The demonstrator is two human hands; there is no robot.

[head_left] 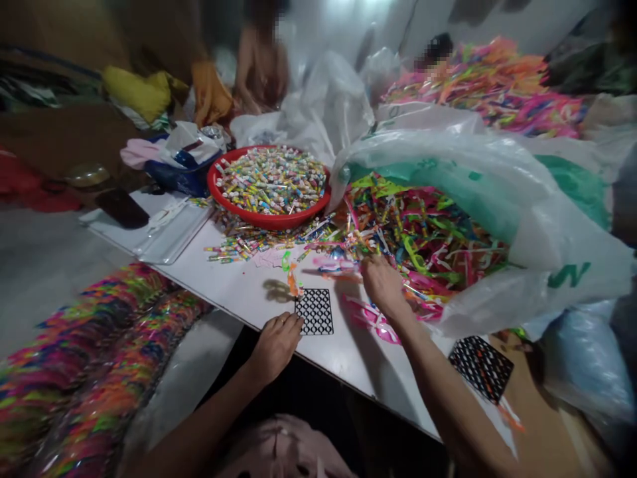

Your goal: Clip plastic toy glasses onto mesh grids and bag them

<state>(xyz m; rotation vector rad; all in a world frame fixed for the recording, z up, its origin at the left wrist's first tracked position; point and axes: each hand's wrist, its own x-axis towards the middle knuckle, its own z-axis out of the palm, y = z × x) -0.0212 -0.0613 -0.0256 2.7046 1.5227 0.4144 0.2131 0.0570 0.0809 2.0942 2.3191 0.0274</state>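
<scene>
My left hand (277,344) lies at the table's front edge, its closed fingers on the left side of a black perforated grid (314,312). Orange and green plastic pieces (293,279) stand at the grid's upper left corner. Farther right, my right hand (381,282) reaches into the near edge of a pile of colourful plastic pieces (428,226), which spills from a large white plastic bag (497,159). Its fingers are drawn together; whatever they hold is hidden. Pink plastic pieces (373,318) lie below that hand.
A red basin (269,222) full of small printed tubes stands at the back, with loose tubes (239,245) before it. Another black grid (480,368) lies at right. Long bundles (99,358) sit at left, beside a phone-like dark object (122,208). A person (261,66) is behind.
</scene>
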